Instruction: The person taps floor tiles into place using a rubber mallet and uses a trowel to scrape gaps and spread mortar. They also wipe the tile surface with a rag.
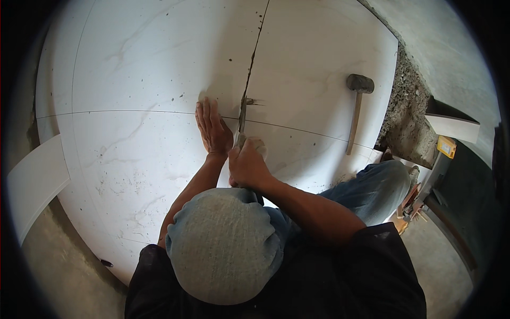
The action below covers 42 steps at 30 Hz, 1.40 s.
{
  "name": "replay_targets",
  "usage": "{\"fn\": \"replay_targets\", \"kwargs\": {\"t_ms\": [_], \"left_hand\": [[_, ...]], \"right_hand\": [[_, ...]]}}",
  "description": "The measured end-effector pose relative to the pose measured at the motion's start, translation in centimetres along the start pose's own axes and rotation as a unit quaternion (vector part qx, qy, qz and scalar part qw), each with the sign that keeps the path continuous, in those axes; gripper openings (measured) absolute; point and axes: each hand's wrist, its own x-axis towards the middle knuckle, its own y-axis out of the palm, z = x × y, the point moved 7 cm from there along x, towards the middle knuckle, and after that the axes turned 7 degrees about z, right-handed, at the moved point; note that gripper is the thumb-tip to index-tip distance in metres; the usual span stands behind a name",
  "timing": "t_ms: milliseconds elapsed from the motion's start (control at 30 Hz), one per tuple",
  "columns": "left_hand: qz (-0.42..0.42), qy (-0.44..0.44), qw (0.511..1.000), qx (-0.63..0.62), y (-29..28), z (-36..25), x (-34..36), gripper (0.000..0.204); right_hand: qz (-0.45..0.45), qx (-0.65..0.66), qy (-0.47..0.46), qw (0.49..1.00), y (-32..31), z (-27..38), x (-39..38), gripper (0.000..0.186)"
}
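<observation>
The right hand (247, 167) hides the scraper's (241, 119) handle. A knee (223, 244) covers the left forearm. The blade tip is too small to make out.

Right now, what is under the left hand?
The left hand lies flat on a white floor tile, beside the joint where the right hand works a blade. The tile surface below the palm is covered.

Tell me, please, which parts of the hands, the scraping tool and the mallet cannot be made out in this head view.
- Right hand: its fingers wrap the scraping tool, so the handle is hidden.
- Tool tip: too thin and blurred to tell from the dark tile joint.
- Left hand: the palm lies flat on the tile, its underside hidden.
- Mallet: the handle's lower end is too small to judge.
</observation>
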Motion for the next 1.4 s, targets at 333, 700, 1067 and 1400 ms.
{"fn": "replay_targets", "kwargs": {"t_ms": [333,700,1067,1400], "left_hand": [[-0.012,0.04,0.999,0.016,0.9,0.0,0.1,0.044],[0.15,0.121,0.966,0.171,2.7,-3.3,-0.5,0.056],[0.287,0.341,0.886,0.129,1.3,-5.2,-3.1,0.053],[0.626,0.347,0.641,0.277,9.8,-28.7,0.7,0.052]], "right_hand": [[0.004,-0.026,-0.019,0.999,0.8,0.4,0.1,0.054],[0.083,-0.125,-0.147,0.978,-12.0,0.3,-6.5,0.034],[-0.107,-0.406,-0.032,0.907,-35.1,-15.9,-14.7,0.023],[-0.329,0.045,-0.156,0.93,-44.1,-32.2,-10.1,0.047]]}}
